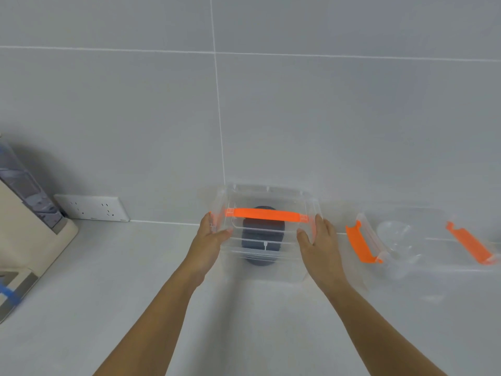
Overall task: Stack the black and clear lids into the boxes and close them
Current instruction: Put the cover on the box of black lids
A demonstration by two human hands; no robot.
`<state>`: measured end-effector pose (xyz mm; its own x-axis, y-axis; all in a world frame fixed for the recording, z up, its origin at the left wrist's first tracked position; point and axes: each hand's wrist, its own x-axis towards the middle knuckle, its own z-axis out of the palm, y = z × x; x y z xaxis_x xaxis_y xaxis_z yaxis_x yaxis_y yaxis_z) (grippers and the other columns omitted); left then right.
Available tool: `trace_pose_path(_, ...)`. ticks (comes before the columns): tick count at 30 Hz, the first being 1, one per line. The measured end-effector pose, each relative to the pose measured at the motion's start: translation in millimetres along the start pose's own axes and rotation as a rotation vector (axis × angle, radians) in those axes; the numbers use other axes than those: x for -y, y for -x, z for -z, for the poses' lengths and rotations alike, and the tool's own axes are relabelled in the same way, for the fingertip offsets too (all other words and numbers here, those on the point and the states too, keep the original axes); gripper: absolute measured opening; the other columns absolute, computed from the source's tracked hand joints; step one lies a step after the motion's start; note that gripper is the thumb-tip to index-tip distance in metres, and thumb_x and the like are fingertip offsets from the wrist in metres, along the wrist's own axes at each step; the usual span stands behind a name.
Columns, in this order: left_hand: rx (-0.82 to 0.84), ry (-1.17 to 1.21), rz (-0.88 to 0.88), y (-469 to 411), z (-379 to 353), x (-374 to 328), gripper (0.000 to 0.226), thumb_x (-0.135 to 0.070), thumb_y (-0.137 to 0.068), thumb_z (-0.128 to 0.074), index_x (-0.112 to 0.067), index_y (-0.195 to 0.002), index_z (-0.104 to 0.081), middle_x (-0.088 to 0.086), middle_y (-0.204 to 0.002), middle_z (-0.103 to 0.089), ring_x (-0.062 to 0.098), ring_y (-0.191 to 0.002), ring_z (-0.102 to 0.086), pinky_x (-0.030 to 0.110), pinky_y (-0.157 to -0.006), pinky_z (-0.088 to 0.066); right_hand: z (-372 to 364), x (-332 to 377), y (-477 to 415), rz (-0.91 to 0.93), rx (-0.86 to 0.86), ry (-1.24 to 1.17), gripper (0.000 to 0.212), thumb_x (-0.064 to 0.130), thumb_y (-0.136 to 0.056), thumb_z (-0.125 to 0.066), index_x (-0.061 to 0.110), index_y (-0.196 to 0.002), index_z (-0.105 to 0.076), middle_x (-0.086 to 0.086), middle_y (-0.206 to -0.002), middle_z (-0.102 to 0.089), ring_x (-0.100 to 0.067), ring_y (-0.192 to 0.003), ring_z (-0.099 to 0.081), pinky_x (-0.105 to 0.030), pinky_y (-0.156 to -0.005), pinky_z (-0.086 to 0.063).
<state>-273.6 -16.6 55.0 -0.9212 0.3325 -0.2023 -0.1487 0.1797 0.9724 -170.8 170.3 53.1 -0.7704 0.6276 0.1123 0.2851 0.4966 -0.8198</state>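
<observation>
A clear plastic box (267, 264) stands on the white counter near the wall, with a stack of black lids (260, 240) visible inside it. Its clear cover (271, 196) with an orange handle (264, 213) lies over the top. My left hand (212, 233) presses on the cover's left edge and my right hand (320, 240) on its right edge. To the right stands a second clear box (406, 275) with orange side clips (359, 244), holding clear lids (394, 234).
A white wall socket (92, 207) sits at the left on the grey tiled wall. A beige appliance (29, 240) with a transparent tank stands at the far left edge. The white counter (122, 294) extends toward me.
</observation>
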Motion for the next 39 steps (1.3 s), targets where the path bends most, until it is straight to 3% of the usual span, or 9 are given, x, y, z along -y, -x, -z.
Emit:
trace_pose_path(8,0.018,-0.030,-0.031,3.3,-3.6,-0.4,0.061,-0.013,-0.089,-0.048,-0.034,-0.143,-0.027,-0.017,-0.141,-0.035,0.013,-0.134,-0.030,0.029,-0.094,-0.025,2.8,-8.0,-2.2,-0.023,0.081,0.063,0.053,0.028,-0.093,-0.046,0.012,-0.140,-0.028,-0.017,-0.140,-0.035,-0.028,-0.130,-0.033,-0.036,-0.100,-0.032)
trace_pose_path(15,0.056,-0.097,-0.060,6.0,-2.2,-5.8,0.053,-0.011,-0.090,-0.049,-0.035,-0.136,-0.036,-0.019,-0.134,-0.044,0.015,-0.132,-0.035,0.018,-0.089,-0.033,15.1,-7.7,-10.3,0.005,0.150,0.172,0.043,0.037,-0.091,-0.048,0.009,-0.123,-0.043,-0.011,-0.120,-0.048,-0.016,-0.094,-0.041,-0.028,-0.079,-0.032)
trace_pose_path(19,-0.067,-0.378,0.031,10.1,-3.3,-9.5,0.064,-0.026,-0.092,-0.049,-0.026,-0.148,-0.017,-0.001,-0.157,-0.007,0.024,-0.142,-0.014,0.043,-0.112,-0.019,21.4,-6.6,-11.3,-0.023,0.192,0.145,0.052,0.037,-0.091,-0.049,0.011,-0.135,-0.037,-0.010,-0.135,-0.042,-0.025,-0.119,-0.044,-0.031,-0.087,-0.032)
trace_pose_path(23,-0.063,-0.571,0.036,10.1,7.1,-6.0,0.066,-0.045,-0.089,-0.050,-0.030,-0.147,-0.021,-0.001,-0.158,0.001,0.024,-0.144,-0.001,0.049,-0.114,-0.010,25.1,-6.9,-13.9,-0.037,0.152,0.140,0.047,0.031,-0.093,-0.047,0.012,-0.136,-0.041,-0.010,-0.136,-0.046,-0.026,-0.122,-0.046,-0.033,-0.095,-0.034)
trace_pose_path(26,-0.146,-0.379,0.131,0.2,15.9,-7.9,0.069,-0.064,-0.076,-0.054,-0.021,-0.130,-0.051,0.004,-0.154,-0.015,0.025,-0.141,-0.013,0.048,-0.111,-0.019,30.2,-9.8,-18.6,-0.027,0.107,0.104,0.040,0.026,-0.091,-0.051,0.014,-0.129,-0.050,-0.012,-0.126,-0.054,-0.027,-0.114,-0.050,-0.036,-0.098,-0.038)
trace_pose_path(29,-0.296,-0.121,0.234,-8.4,19.5,-5.3,0.078,-0.062,-0.076,-0.057,-0.013,-0.135,-0.042,0.009,-0.146,-0.030,0.032,-0.130,-0.034,0.048,-0.105,-0.029,31.8,-17.3,-20.9,-0.060,0.037,0.105,0.050,0.033,-0.085,-0.058,0.015,-0.130,-0.048,-0.013,-0.131,-0.049,-0.028,-0.121,-0.043,-0.043,-0.104,-0.034)
trace_pose_path(35,-0.047,0.110,0.336,-7.9,20.6,4.3,0.053,-0.060,-0.075,-0.060,-0.025,-0.115,-0.055,0.006,-0.120,-0.059,0.024,-0.107,-0.056,0.043,-0.096,-0.040,27.8,-24.5,-21.8,-0.446,0.134,-0.366,0.079,0.046,-0.078,-0.066,0.011,-0.139,-0.030,0.000,-0.122,-0.046,-0.019,-0.106,-0.046,-0.033,-0.093,-0.035)
trace_pose_path(37,-0.006,0.169,0.344,-7.8,19.1,4.2,0.049,-0.055,-0.076,-0.063,-0.027,-0.115,-0.057,0.006,-0.116,-0.061,0.024,-0.103,-0.059,0.042,-0.093,-0.045,27.4,-27.1,-25.1,-0.513,0.178,-0.476,0.065,0.043,-0.075,-0.070,0.007,-0.124,-0.049,-0.005,-0.111,-0.060,-0.023,-0.101,-0.058,-0.039,-0.094,-0.046)
trace_pose_path(39,-0.017,0.222,0.328,-8.9,17.3,4.3,0.049,-0.049,-0.078,-0.064,-0.025,-0.121,-0.057,0.007,-0.116,-0.062,0.025,-0.102,-0.061,0.038,-0.087,-0.048,27.9,-27.9,-26.1,-0.527,0.223,-0.573,0.040,0.037,-0.074,-0.072,0.010,-0.102,-0.065,-0.008,-0.093,-0.068,-0.023,-0.084,-0.064,-0.036,-0.078,-0.053)
